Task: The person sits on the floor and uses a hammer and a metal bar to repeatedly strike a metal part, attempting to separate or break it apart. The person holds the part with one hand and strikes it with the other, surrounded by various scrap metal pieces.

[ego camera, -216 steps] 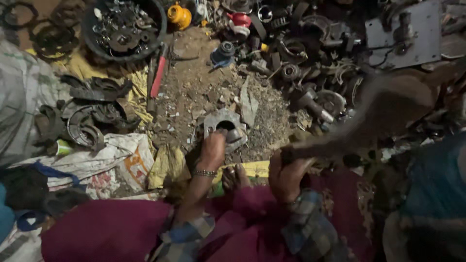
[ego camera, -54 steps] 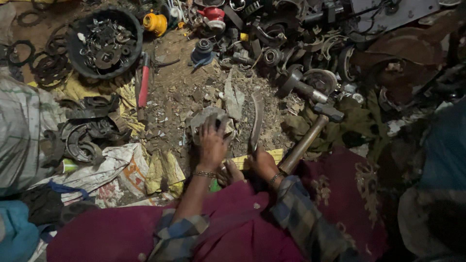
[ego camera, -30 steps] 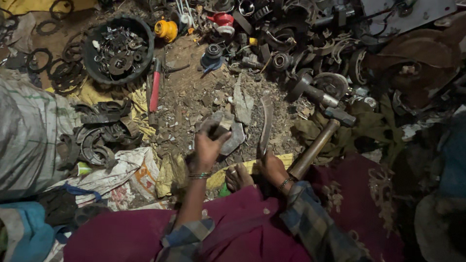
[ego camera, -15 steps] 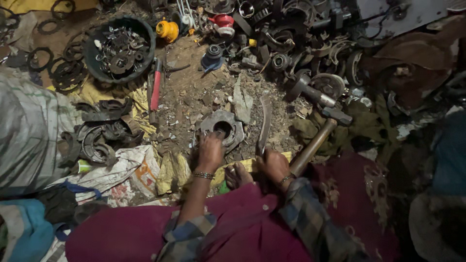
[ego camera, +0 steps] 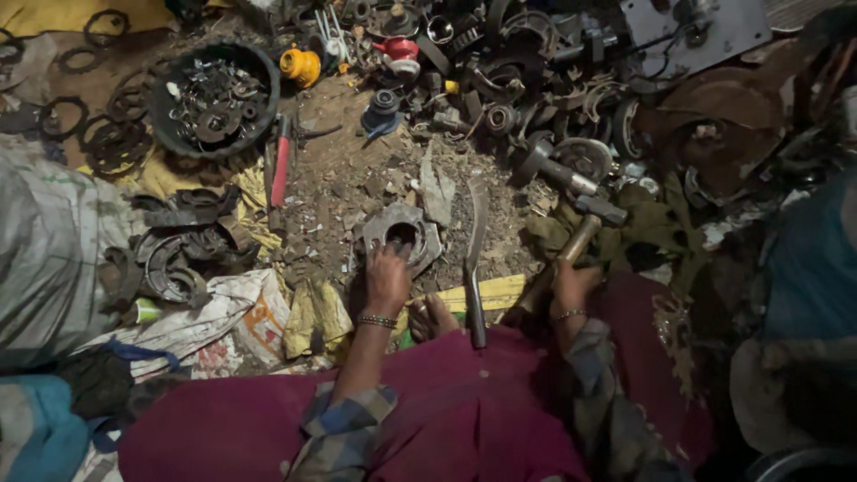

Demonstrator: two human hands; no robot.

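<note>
My left hand (ego camera: 386,278) rests on a grey metal casting with a round hole (ego camera: 402,234), which lies flat on the gritty ground in front of me. My right hand (ego camera: 571,284) grips the wooden handle of a hammer (ego camera: 585,223), whose steel head points up and away to the right. A long curved metal blade (ego camera: 475,254) lies between the two hands. My bare toes (ego camera: 433,314) show just below the casting.
A round black tub of metal scraps (ego camera: 212,96) stands at upper left, a red-handled tool (ego camera: 280,170) beside it. Brake shoes and rings (ego camera: 183,245) lie left. A dense heap of bearings and machine parts (ego camera: 553,80) fills the top right.
The casting went from tilted up in my left hand to lying flat on the ground. The hammer in my right hand has stayed roughly where it was.
</note>
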